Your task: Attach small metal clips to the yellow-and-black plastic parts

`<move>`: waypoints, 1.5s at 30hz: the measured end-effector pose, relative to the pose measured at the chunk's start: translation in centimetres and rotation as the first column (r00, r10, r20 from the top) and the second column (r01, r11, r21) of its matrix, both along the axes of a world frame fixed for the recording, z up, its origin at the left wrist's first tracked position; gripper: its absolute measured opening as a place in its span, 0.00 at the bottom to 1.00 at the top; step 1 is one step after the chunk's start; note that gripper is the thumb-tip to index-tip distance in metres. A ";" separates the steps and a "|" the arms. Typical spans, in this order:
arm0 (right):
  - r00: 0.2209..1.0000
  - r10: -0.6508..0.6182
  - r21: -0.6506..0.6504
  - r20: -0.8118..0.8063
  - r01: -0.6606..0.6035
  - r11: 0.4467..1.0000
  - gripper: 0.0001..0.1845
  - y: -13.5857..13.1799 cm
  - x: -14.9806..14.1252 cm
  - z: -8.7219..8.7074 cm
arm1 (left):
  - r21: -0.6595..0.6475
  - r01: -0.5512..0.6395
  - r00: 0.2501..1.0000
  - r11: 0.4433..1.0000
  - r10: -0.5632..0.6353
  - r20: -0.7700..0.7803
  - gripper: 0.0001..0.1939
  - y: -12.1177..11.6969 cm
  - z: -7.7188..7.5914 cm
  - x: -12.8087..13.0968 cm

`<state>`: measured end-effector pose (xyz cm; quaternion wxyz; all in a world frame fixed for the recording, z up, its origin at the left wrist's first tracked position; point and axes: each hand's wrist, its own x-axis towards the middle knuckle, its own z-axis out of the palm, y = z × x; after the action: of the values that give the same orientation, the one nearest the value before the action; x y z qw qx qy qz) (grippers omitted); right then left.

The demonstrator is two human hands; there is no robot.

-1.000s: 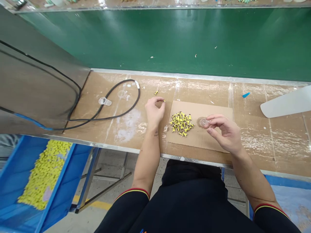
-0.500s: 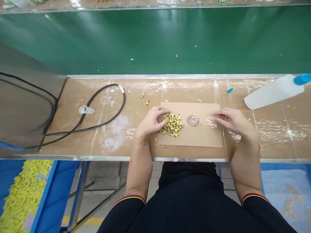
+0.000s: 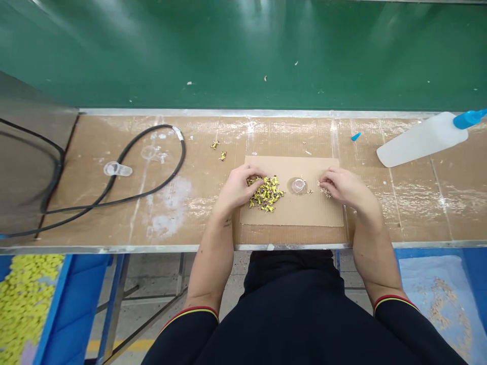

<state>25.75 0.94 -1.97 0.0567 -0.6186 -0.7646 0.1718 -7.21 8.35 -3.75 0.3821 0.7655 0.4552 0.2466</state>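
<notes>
My left hand rests at the left edge of a pile of tiny yellow-and-black figures, its thumb and forefinger apart over them. My right hand is closed in a pinch at a small heap of pale, beige pieces, partly covering it; anything between the fingertips is too small to make out. Between the hands, a small clear round cup sits on the cardboard sheet, with a few pale bits beside it. Two yellow figures lie apart on the table, beyond my left hand.
A white bottle with a blue cap lies at the right, near a small blue tip. On the left are a looped black cable and a clear plastic cup. Blue bins stand below the table edge.
My left hand set a yellow figure down beside another and moved to the pile. My right hand left the clear cup for the pale heap and its fingers closed there. The view shifted.
</notes>
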 end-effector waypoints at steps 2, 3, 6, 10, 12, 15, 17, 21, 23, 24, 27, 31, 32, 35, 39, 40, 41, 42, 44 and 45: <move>1.000 0.019 0.023 0.013 -0.019 1.000 0.10 -0.1 0.1 -0.1 | -0.021 -0.021 0.999 1.000 0.022 0.043 0.10 0.0 -0.1 0.1; 1.000 0.028 0.033 -0.005 -0.028 0.999 0.11 -0.1 0.2 -0.1 | -0.037 -0.035 0.997 0.999 0.038 0.067 0.10 -0.1 -0.2 0.1; 0.992 0.051 0.069 -0.119 -0.043 0.997 0.10 0.0 0.7 0.2 | -0.098 -0.093 0.983 0.991 0.108 0.152 0.11 -0.2 -0.4 0.3; 0.989 0.036 0.051 -0.140 -0.029 0.998 0.08 0.2 1.4 0.8 | -0.161 -0.168 0.947 0.973 0.204 0.248 0.13 -0.3 -0.4 0.4; 0.991 0.019 0.037 -0.132 -0.014 0.999 0.08 0.2 1.6 0.9 | -0.175 -0.205 0.932 0.963 0.247 0.265 0.13 -0.3 -0.3 0.3; 0.979 0.013 0.075 -0.204 0.003 0.997 0.08 0.1 1.9 1.0 | -0.196 -0.253 0.908 0.948 0.302 0.289 0.12 -0.3 0.0 0.2; 0.959 0.026 0.133 -0.283 0.012 0.991 0.09 0.1 1.9 1.2 | -0.220 -0.276 0.879 0.936 0.338 0.336 0.12 -0.4 0.2 0.2; 0.912 0.074 0.241 -0.403 0.027 0.970 0.09 0.0 1.0 1.6 | -0.288 -0.281 0.776 0.916 0.393 0.492 0.16 -0.5 0.6 0.3; 0.887 0.093 0.284 -0.452 0.045 0.958 0.08 -0.1 0.2 1.8 | -0.333 -0.242 0.724 0.911 0.398 0.563 0.19 -0.6 0.7 0.5; 0.874 0.102 0.301 -0.475 0.053 0.952 0.08 -0.2 -0.2 1.8 | -0.358 -0.211 0.701 0.909 0.396 0.593 0.21 -0.6 0.7 0.6; 0.839 0.119 0.329 -0.531 0.075 0.942 0.07 -0.5 -1.4 1.9 | -0.412 -0.110 0.647 0.905 0.380 0.661 0.25 -1.0 0.8 1.0; 0.793 0.135 0.348 -0.594 0.102 0.932 0.06 -0.9 -2.1 1.9 | -0.450 -0.009 0.652 0.893 0.346 0.674 0.26 -1.7 0.8 1.9; 0.781 0.143 0.350 -0.607 0.101 0.931 0.06 -0.9 -2.3 1.9 | -0.466 0.017 0.655 0.884 0.342 0.673 0.25 -1.9 0.7 2.2; 0.762 0.169 0.361 -0.626 0.091 0.928 0.07 -0.8 -2.6 1.8 | -0.497 0.092 0.635 0.863 0.333 0.697 0.22 -2.3 0.2 3.0; 0.729 0.193 0.396 -0.657 0.116 0.911 0.08 -0.5 -3.3 1.5 | -0.459 0.182 0.573 0.870 0.286 0.768 0.20 -3.0 -0.1 4.3; 0.711 0.200 0.400 -0.674 0.124 0.908 0.08 -0.5 -3.5 1.4 | -0.448 0.212 0.563 0.869 0.267 0.783 0.19 -3.2 -0.1 4.6; 0.692 0.204 0.400 -0.692 0.132 0.907 0.08 -0.5 -3.8 1.3 | -0.437 0.242 0.555 0.866 0.246 0.795 0.19 -3.4 -0.1 4.9; 0.672 0.207 0.396 -0.711 0.140 0.907 0.08 -0.6 -4.0 1.2 | -0.425 0.270 0.548 0.864 0.225 0.806 0.19 -3.6 0.0 5.1; 0.630 0.212 0.382 -0.747 0.146 0.913 0.08 -0.7 -4.4 1.0 | -0.399 0.312 0.547 0.862 0.180 0.818 0.18 -4.1 0.2 5.7; 0.610 0.215 0.375 -0.762 0.146 0.916 0.08 -0.8 -4.7 0.9 | -0.383 0.327 0.546 0.864 0.158 0.823 0.18 -4.4 0.2 6.0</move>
<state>21.08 0.11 -1.07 0.5097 -0.4380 -0.6904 0.2677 -1.21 3.97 -3.52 0.7454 0.4521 0.2266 0.4343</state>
